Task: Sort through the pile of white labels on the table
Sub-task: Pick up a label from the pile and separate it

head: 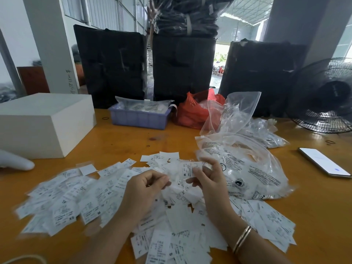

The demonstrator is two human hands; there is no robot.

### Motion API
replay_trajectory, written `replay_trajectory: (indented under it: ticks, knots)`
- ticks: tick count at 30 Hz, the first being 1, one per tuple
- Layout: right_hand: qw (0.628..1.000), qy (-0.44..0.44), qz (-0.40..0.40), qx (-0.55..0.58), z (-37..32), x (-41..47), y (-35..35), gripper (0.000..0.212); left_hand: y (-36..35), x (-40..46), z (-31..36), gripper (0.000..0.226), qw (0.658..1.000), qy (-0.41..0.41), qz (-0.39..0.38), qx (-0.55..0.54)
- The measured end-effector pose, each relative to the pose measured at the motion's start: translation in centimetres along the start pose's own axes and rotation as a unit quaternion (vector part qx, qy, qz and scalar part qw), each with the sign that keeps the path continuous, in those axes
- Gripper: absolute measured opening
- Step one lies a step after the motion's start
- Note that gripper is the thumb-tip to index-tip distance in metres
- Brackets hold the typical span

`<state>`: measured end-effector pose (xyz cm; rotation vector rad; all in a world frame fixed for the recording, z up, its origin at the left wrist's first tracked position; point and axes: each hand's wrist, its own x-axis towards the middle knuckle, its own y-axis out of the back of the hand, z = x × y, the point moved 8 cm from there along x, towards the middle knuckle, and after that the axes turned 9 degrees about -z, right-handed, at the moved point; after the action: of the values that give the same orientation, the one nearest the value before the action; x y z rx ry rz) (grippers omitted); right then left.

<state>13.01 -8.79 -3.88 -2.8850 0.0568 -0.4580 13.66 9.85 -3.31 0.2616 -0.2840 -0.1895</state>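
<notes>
Pinching 1 label [190,169] upright, long axis vertical, right hand [206,177].

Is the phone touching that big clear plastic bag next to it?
Apart. The head view shows the phone lying at the table's right edge, with a strip of bare orange table plainly visible between it and the clear plastic bag.

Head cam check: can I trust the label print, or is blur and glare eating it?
Head view: labels at lower left smear with blur; the one the right hand pinches reads M; the doorway behind is blown out; wide-angle bends the edges.
</notes>
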Motion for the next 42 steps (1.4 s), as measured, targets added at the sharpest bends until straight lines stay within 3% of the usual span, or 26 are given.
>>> replay_trajectory:
  ticks: [3, 5, 8, 9, 12, 14, 16, 18, 21, 23, 26, 28, 33, 37, 42]
  knots:
    - [0.994, 0.042, 0.0, -0.102, -0.8, -0.1, -0.1, 0.037, 0.4, -0.1, 0.2, 0.022, 0.999, -0.002, 0.027, -0.024]
    - [0.981, 0.051, -0.034, -0.186, -1.0, -0.2, -1.1, 0.04, 0.9, -0.1, -0.2, 0.018, 0.997, 0.014, 0.057, -0.059]
    - [0.951, 0.026, -0.147, -0.271, 0.0, -0.8, -3.9, 0.017, 1.1, -0.2, -0.4, 0.016, 0.99, 0.027, 0.066, -0.119]
    - [0.936, 0.021, -0.17, -0.306, 0.4, -0.9, -4.5, 0.021, 0.9, -0.2, -0.4, 0.017, 0.988, 0.029, 0.061, -0.138]
    - [0.918, 0.016, -0.168, -0.359, 0.9, -0.7, -5.0, 0.011, 0.4, -0.4, -0.1, 0.021, 0.988, 0.025, 0.045, -0.143]
    - [0.937, -0.003, -0.143, -0.32, 0.9, -0.5, -4.3, 0.008, 0.1, -0.3, -0.2, 0.013, 0.991, 0.028, 0.033, -0.126]
    - [0.97, -0.041, -0.115, -0.212, 1.1, -0.3, -3.1, 0.007, -0.1, -0.2, -0.4, 0.006, 0.992, 0.036, 0.018, -0.119]
    - [0.984, -0.045, -0.084, -0.149, 0.8, -0.3, -2.1, 0.009, -0.5, -0.1, -0.3, 0.013, 0.993, 0.037, -0.013, -0.112]
    - [0.982, -0.028, -0.06, -0.176, 0.3, -0.2, -1.7, 0.009, -1.3, -0.1, -0.2, 0.026, 0.991, 0.041, -0.079, -0.101]
    - [0.965, -0.005, -0.088, -0.248, 0.2, -0.2, -2.6, 0.011, -1.8, -0.1, -0.3, 0.024, 0.989, 0.057, -0.111, -0.081]
    - [0.952, 0.028, -0.107, -0.286, 0.0, -0.3, -3.3, 0.014, -1.6, -0.1, -0.7, 0.015, 0.993, 0.071, -0.074, -0.061]
    - [0.971, 0.033, -0.071, -0.226, -0.3, -0.3, -2.4, 0.018, -1.1, -0.1, -0.9, 0.011, 0.993, 0.075, -0.028, -0.083]
    - [0.999, -0.024, 0.018, -0.029, 0.8, 0.0, 0.0, 0.036, -0.3, -0.3, -1.1, 0.031, 0.986, 0.083, 0.027, -0.145]
    - [0.994, -0.058, -0.014, 0.088, 1.4, 0.1, -0.6, 0.02, -0.4, -0.1, -1.5, 0.019, 0.982, 0.094, 0.029, -0.161]
    - [0.997, -0.059, -0.035, 0.034, 1.2, -0.2, -1.5, 0.009, -0.6, 0.0, -1.6, 0.016, 0.983, 0.092, 0.024, -0.159]
